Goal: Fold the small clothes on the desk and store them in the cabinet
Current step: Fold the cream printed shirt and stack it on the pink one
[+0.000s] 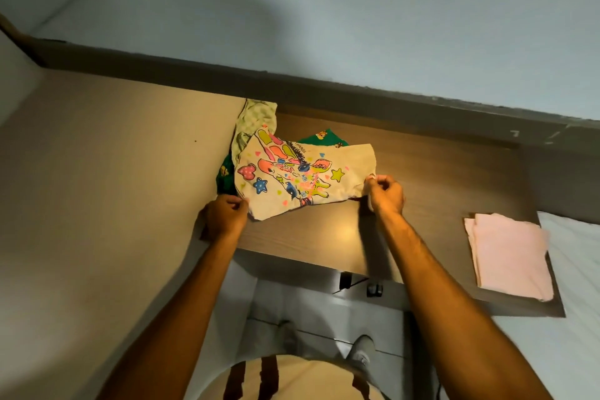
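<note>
Both hands, left (225, 216) and right (386, 193), are pinching the printed shirt (292, 172) taut over the table (422, 178) pile; uneven grip risks dragging the green garment (324, 137) off.

Only a short dark line of lettering on the printed shirt (302, 169), too small and blurred to read.

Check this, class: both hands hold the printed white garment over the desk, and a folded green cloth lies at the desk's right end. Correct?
Not quite. The head view shows the folded cloth is pink. The left hand and right hand do hold the printed white garment over the desk.
</note>
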